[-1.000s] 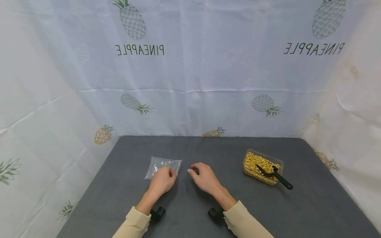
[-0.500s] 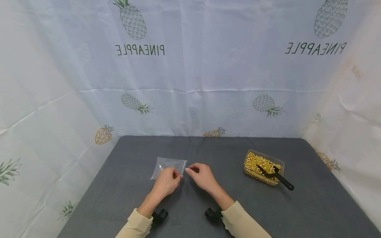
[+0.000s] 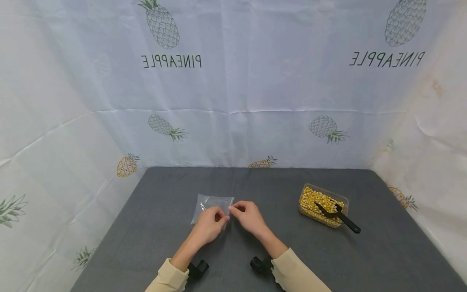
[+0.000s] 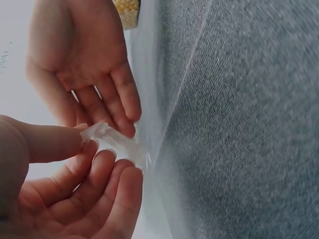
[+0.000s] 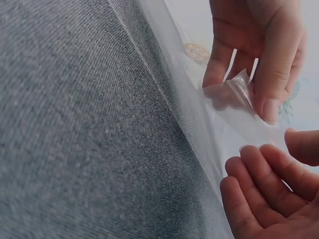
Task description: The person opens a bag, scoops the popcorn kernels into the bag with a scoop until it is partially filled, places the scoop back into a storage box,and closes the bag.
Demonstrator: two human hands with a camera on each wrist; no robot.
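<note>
A clear plastic bag (image 3: 211, 201) lies near the middle of the dark table, its right edge lifted between the hands. My left hand (image 3: 208, 225) pinches that edge between thumb and fingers; in the left wrist view a crumpled corner of the bag (image 4: 112, 141) sticks up at the thumb tip. Right beside the edge is my right hand (image 3: 251, 219). In the right wrist view, its thumb (image 5: 304, 147) and index fingertip stand apart, close to the bag (image 5: 230, 97), fingers loosely bent. Whether they touch the film is hard to tell.
On the right of the table stands a clear plastic box (image 3: 316, 219) of yellow corn kernels (image 3: 313, 197). A black scoop (image 3: 348, 223) lies in it, handle over the rim. Pineapple-printed white cloth (image 3: 233, 138) hangs behind and at both sides.
The left hand has drawn the bag to the right, toward the right hand. The right hand has shifted only slightly, and the bag's edge is now beside its fingertips.
</note>
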